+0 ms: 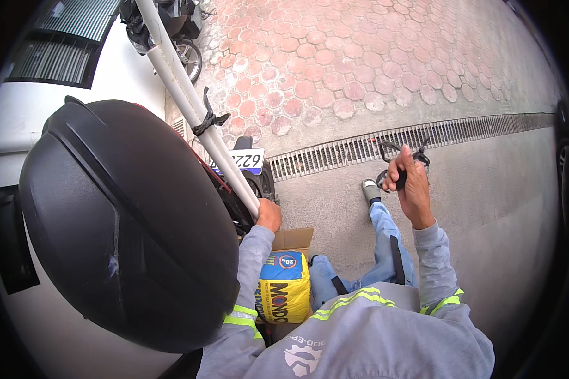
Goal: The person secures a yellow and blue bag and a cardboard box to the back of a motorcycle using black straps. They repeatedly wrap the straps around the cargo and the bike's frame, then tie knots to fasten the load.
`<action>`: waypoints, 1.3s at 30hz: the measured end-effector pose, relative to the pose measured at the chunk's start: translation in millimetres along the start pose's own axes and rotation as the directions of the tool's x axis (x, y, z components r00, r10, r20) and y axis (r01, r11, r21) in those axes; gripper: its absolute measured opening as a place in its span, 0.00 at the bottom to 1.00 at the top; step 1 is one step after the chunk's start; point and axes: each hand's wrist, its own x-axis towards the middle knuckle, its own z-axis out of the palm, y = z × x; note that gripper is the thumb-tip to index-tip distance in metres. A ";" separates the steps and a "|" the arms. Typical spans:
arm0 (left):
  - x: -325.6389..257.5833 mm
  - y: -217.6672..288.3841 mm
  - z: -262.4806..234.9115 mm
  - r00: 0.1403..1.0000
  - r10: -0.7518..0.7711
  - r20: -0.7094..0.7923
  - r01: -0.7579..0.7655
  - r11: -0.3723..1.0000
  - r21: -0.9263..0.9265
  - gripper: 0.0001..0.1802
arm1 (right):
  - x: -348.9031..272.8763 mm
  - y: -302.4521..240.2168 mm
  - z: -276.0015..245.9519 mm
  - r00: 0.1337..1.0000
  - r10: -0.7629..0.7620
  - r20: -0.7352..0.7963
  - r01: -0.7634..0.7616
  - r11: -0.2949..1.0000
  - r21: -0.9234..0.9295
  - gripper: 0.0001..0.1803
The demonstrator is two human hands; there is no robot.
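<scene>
My left hand (270,215) is closed at the lower ends of two long white pipes (226,155), which slant up to the far left. A black strip (208,122) is knotted around the pipes. My right hand (413,189) is raised in front of me, thumb up and fingers curled around a black object (401,179). Black loops or straps stick out around that hand, and what the object is cannot be made out. Below my left hand, a blue and yellow bag (284,287) stands beside an open cardboard flap (294,239).
A large black rounded case (133,227) fills the left side. Behind the pipes is a vehicle's number plate (246,160); a motorcycle (186,57) stands farther off by a white wall (123,69). A metal drain grate (335,156) crosses the ground before hexagonal pavers (341,76).
</scene>
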 end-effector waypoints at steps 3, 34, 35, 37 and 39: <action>1.8 1.8 1.1 1.000 -0.006 0.003 0.006 1.000 -0.005 0.14 | 12.9 11.8 42.8 0.992 0.110 0.054 -0.119 0.975 0.187 0.24; -21.6 32.3 -85.4 0.978 0.153 -0.143 -0.103 0.946 0.307 0.18 | 103.2 25.4 221.5 0.927 -0.216 0.307 0.310 0.902 -0.299 0.29; -23.8 35.0 -97.9 0.981 0.184 -0.057 -0.170 0.967 0.192 0.17 | 109.9 16.6 217.3 0.936 -0.205 0.285 0.296 0.896 -0.330 0.29; -40.1 51.6 -117.8 0.931 0.151 -0.333 -0.113 0.985 0.132 0.15 | 123.7 -1.0 206.9 0.922 -0.310 0.230 0.362 0.902 -0.237 0.27; -62.7 77.0 -134.2 0.804 0.097 -0.587 -0.182 0.980 -0.087 0.11 | 137.7 -19.5 191.0 0.928 -0.342 0.150 0.371 0.889 -0.267 0.26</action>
